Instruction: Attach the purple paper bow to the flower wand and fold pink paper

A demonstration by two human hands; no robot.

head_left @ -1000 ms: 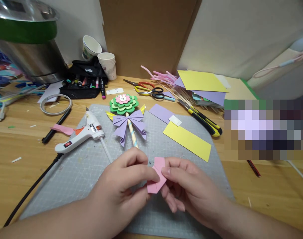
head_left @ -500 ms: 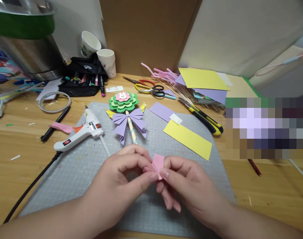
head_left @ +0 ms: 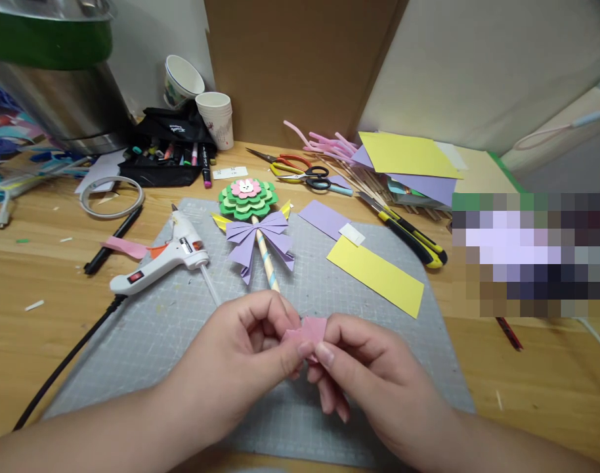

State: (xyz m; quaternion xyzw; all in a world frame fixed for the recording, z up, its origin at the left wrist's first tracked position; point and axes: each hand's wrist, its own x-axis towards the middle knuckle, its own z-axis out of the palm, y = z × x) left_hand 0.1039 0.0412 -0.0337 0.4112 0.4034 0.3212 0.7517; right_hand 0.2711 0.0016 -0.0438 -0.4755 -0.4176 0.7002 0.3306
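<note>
Between my two hands is a small folded piece of pink paper [head_left: 314,328]. My left hand [head_left: 253,364] pinches its left side with thumb and fingers, and my right hand [head_left: 373,368] grips the right edge between thumb and forefinger. The fingertips partly cover the paper, so its full shape is hidden. Just beyond my hands lies a paper flower [head_left: 247,199] in green layers with a pink centre and a rabbit face. Its striped stick [head_left: 267,263] carries a pleated purple bow [head_left: 258,240].
A white glue gun [head_left: 162,256] lies left on the grey cutting mat [head_left: 182,335]. Yellow paper [head_left: 376,276] and purple paper [head_left: 322,219] lie right, near a utility knife [head_left: 408,236]. Scissors [head_left: 312,177], a tape roll [head_left: 111,197] and paper cups [head_left: 216,118] stand farther back.
The pink paper's upper part has tipped down and looks shorter between my fingers. My left fingers have curled in more. The whole view has shifted slightly.
</note>
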